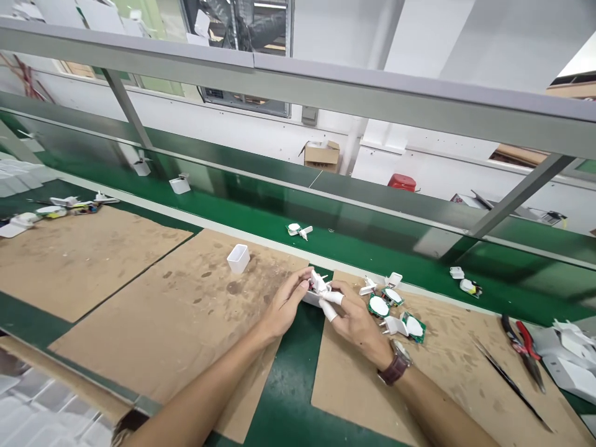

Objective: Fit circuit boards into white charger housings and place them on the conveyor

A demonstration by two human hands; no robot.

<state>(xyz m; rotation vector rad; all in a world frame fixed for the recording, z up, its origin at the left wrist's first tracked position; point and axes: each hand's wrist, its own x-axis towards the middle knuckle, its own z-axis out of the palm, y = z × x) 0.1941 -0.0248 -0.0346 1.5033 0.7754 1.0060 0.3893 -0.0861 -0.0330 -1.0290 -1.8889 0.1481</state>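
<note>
My left hand [286,304] is closed around a white plastic housing [313,298], held just above the gap between two cardboard sheets. A white plug piece [319,282] with metal prongs sits at the top of this housing; how far it is inside is hidden by my fingers. My right hand [351,313] pinches the plug piece from the right, with white covers on two fingertips and a watch on the wrist. Close to its right lie several green circuit boards [379,305] with white round pads and white plug pieces [395,325]. A white housing [238,258] stands open-topped to the left.
Tweezers [512,385] and red-and-black pliers [526,354] lie at the right beside a pile of white housings [570,360]. Behind the cardboard [177,323], a green conveyor belt [261,214] carries scattered parts. A metal shelf rail [326,77] crosses above.
</note>
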